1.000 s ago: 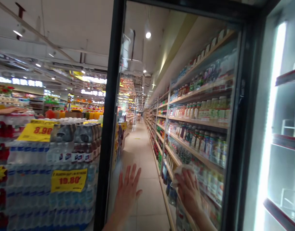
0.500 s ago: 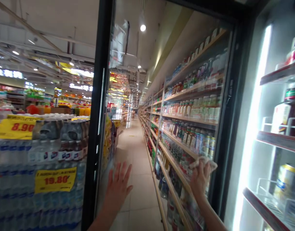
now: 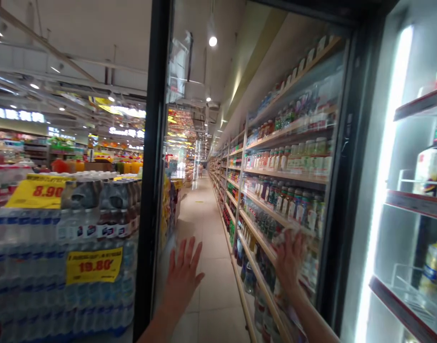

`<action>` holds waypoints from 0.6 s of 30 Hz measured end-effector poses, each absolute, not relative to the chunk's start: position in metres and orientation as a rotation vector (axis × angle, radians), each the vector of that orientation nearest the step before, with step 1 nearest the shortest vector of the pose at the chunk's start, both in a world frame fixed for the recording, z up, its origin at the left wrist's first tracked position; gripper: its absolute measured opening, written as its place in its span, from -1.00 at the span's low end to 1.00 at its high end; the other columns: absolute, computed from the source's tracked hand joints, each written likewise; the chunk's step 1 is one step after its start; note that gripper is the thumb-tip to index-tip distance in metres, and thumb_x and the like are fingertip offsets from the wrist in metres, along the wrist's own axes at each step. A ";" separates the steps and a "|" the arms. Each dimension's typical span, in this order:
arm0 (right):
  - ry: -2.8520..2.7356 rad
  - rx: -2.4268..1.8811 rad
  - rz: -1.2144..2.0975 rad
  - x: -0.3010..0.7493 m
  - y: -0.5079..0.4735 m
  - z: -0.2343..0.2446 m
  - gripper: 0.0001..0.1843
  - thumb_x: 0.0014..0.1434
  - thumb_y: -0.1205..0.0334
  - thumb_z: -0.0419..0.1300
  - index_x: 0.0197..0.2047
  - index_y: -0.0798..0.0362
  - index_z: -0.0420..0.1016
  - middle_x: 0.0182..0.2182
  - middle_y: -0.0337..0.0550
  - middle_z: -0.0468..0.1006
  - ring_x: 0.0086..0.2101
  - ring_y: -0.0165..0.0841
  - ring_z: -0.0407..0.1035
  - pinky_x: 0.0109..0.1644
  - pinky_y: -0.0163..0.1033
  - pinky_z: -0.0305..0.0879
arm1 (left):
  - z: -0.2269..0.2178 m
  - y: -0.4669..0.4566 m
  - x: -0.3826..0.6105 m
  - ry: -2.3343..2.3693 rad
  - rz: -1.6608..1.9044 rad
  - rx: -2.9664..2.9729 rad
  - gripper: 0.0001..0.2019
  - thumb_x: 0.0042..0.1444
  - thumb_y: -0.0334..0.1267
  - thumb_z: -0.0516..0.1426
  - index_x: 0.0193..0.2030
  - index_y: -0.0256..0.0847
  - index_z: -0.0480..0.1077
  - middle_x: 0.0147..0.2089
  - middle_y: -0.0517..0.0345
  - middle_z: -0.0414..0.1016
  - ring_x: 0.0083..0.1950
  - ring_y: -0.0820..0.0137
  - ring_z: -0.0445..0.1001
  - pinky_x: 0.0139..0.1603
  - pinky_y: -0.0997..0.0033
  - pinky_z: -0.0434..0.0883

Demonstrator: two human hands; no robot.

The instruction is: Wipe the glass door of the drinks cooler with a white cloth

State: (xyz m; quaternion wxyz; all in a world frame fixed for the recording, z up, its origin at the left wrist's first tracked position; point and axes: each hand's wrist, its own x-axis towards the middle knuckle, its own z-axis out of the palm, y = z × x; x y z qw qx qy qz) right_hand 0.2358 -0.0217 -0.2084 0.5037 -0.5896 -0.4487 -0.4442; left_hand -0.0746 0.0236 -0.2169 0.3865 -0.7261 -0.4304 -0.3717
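Note:
An open glass cooler door in a black frame stands in front of me. My left hand lies flat on the glass near its left edge, fingers spread. Against the lower right part of the glass, my right hand presses a pale cloth, which shows only above my fingertips. Through the pane I see a long shop aisle with shelves of bottles.
Stacked packs of bottled water with yellow price tags stand to the left of the door. On the right the lit cooler interior has wire shelves with bottles and a can. The tiled aisle floor runs ahead.
My right hand with the cloth moved right and up along the glass, then back a little to the left. The left hand stayed flat on the pane.

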 end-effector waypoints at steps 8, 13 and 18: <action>-1.189 -1.442 -1.067 0.239 -0.023 -0.206 -0.44 0.22 0.28 -0.08 0.29 -0.08 0.06 0.31 0.00 -0.02 0.28 -0.04 -0.14 0.20 0.23 0.00 | -0.218 0.025 -0.077 -1.142 -0.924 -1.928 -0.19 0.01 0.10 0.15 0.33 -0.12 -0.06 0.38 -0.06 -0.08 0.40 0.06 -0.18 0.30 -0.11 -0.02; -1.282 -1.425 -1.073 0.226 -0.022 -0.200 -0.50 0.21 0.28 -0.05 0.23 -0.06 0.19 0.31 -0.01 -0.03 0.28 -0.04 -0.15 0.19 0.21 0.02 | -0.217 0.025 -0.076 -1.148 -0.901 -1.934 -0.20 -0.01 0.12 0.15 0.32 -0.13 -0.01 0.38 -0.07 -0.07 0.39 0.04 -0.13 0.28 -0.10 0.02; -1.547 -1.324 -1.132 0.221 -0.026 -0.199 -0.52 0.18 0.30 0.02 0.16 -0.20 0.28 0.27 -0.16 0.11 0.25 -0.12 -0.04 0.23 0.15 -0.01 | -0.215 0.025 -0.078 -1.172 -0.867 -1.933 -0.13 -0.01 0.15 0.14 0.35 -0.12 -0.14 0.38 -0.09 -0.09 0.39 0.05 -0.10 0.27 -0.09 0.06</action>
